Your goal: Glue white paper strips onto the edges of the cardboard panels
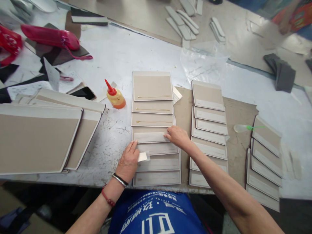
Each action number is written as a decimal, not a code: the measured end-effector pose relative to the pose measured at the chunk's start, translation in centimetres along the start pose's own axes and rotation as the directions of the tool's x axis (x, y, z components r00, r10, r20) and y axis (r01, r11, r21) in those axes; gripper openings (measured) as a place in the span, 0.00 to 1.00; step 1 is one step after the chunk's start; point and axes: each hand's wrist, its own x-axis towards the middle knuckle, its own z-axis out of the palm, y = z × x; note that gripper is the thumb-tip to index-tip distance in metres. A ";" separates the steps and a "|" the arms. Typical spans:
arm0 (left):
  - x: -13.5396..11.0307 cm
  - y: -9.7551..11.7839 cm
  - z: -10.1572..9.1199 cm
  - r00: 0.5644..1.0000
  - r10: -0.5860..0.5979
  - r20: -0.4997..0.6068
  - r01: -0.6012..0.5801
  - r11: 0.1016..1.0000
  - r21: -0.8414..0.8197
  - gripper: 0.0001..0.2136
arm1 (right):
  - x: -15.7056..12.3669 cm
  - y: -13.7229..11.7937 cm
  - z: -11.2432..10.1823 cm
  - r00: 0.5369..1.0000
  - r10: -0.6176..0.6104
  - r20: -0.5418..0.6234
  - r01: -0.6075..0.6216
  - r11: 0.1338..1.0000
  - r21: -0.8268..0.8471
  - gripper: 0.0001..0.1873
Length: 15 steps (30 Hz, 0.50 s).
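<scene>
A column of overlapping beige panels [153, 97] lies in front of me on the white table. A pale grey strip [149, 137] lies across the middle panel. My left hand [128, 161] rests flat at the strip's left end, fingers stretched out, with a small white scrap [142, 157] by its thumb. My right hand [177, 136] presses its fingers flat on the strip's right end. The three panels above show thin yellowish glue lines, and those below carry grey strips.
A glue bottle with a red nozzle [115, 96] stands left of the column. Two more columns of stripped panels [209, 126] [265, 162] lie to the right. Large beige boards [39, 139] are stacked at left. Pink cases [51, 36] and grey strips [182, 22] lie farther back.
</scene>
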 end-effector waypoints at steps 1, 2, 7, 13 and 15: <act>0.0 0.0 0.0 1.000 -0.006 0.003 0.006 1.000 -0.009 0.13 | 0.0 -0.1 0.0 1.000 -0.001 -0.006 0.001 1.000 -0.003 0.14; 0.0 0.0 0.0 1.000 -0.011 0.004 0.012 1.000 -0.017 0.13 | 0.0 -0.1 0.1 1.000 -0.001 -0.011 0.001 1.000 -0.006 0.14; 0.0 0.1 0.0 1.000 -0.026 0.008 0.026 0.999 -0.025 0.14 | -0.1 -0.2 0.2 1.000 0.008 -0.014 -0.008 1.000 -0.009 0.14; 0.1 0.1 -0.1 1.000 -0.027 0.002 0.027 0.998 -0.053 0.14 | -0.2 -0.2 0.2 1.000 0.016 -0.005 -0.016 1.000 0.003 0.14; 0.2 0.0 -0.1 1.000 -0.022 0.004 0.022 0.999 -0.048 0.14 | -0.2 -0.3 0.2 1.000 0.018 -0.010 -0.018 1.000 0.003 0.14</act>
